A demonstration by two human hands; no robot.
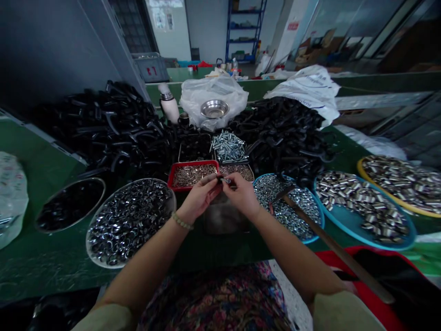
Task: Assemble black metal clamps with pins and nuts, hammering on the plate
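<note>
Fingers of the left hand [200,198] and right hand [242,194] meet, pinching a small dark-and-silver part [224,180] between them, just in front of a red tray [170,180] of pins and left of a blue-rimmed basin [323,219].

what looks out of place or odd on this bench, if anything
A long wooden-handled tool lies across the round blue basin, its head apparently on the small metal parts, its handle over the rim: an odd spot for a tool. No clear spill or damage shows.
</note>
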